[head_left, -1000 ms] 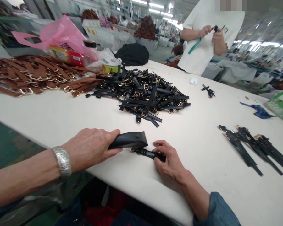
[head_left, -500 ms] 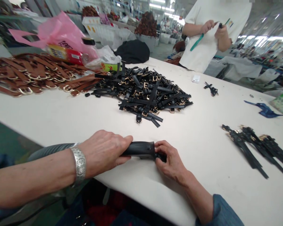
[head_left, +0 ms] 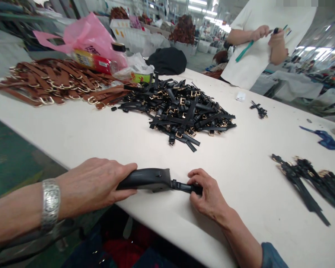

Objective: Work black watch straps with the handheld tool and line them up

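At the near edge of the counter [head_left: 100, 130], the left hand [head_left: 95, 184] is gripping a wide black piece [head_left: 145, 179] while the right hand [head_left: 209, 193] is pinching the narrow black strap [head_left: 182, 187] touching its end. A heap of black buckled straps [head_left: 184, 111] is lying behind them, brown straps [head_left: 53, 80] further left.

The one view rides on the person's head and looks forward and down across the desk [head_left: 248, 175] from its near edge, which runs slantwise from upper left to lower right. It is close to the hands: the left hand [head_left: 95, 186], tool [head_left: 145, 179], strap [head_left: 182, 186] and right hand [head_left: 209, 195] lie low in frame. The far edge and a standing person [head_left: 264, 56] are cut off at the top.
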The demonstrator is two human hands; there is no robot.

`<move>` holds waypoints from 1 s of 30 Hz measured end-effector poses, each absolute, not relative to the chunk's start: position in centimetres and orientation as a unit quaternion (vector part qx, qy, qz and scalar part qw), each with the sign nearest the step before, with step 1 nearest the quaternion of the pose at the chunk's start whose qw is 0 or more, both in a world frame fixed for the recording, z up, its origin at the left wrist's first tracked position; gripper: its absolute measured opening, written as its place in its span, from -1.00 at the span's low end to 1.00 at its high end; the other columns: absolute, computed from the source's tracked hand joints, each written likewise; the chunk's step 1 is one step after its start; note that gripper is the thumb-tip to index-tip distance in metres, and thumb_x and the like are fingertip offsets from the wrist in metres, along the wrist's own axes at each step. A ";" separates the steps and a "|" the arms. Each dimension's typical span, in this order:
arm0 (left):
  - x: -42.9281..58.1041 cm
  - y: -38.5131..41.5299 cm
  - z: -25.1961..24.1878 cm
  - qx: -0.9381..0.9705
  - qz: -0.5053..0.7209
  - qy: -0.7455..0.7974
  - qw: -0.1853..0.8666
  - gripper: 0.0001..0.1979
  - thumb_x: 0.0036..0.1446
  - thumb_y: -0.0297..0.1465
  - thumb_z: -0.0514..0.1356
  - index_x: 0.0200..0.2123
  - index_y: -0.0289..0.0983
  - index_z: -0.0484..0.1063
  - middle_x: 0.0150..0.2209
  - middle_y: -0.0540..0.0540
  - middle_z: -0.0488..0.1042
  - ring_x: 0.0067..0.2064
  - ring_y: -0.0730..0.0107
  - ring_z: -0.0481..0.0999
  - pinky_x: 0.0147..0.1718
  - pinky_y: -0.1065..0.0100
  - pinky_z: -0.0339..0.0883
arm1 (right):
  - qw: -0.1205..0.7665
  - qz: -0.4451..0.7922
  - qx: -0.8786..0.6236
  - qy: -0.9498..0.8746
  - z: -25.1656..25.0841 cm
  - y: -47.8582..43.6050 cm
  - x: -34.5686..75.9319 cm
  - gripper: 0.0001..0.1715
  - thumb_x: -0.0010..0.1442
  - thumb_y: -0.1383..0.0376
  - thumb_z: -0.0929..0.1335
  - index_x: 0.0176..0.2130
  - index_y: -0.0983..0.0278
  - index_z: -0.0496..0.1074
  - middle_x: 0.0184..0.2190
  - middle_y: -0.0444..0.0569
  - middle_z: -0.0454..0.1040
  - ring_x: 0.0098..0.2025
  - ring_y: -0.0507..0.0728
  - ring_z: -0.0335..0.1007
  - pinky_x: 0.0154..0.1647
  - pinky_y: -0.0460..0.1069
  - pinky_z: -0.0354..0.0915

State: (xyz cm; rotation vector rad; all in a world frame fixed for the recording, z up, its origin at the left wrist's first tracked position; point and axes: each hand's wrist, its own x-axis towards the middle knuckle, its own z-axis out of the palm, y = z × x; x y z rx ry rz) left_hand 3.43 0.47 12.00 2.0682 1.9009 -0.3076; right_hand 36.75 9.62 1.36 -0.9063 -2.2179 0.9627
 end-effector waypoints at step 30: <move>4.1 0.7 11.3 0.754 -0.107 0.639 0.112 -0.79 0.31 -0.14 0.25 -0.13 -0.10 0.55 -0.39 -0.14 0.69 -0.36 0.02 0.66 -0.40 0.13 0.18 | 0.161 0.311 -0.388 -0.853 2.0 9.7 32.6 -0.89 0.42 0.32 0.35 -0.21 0.12 0.42 -0.38 -0.16 0.54 -0.35 0.15 0.44 -0.25 -0.02 0.17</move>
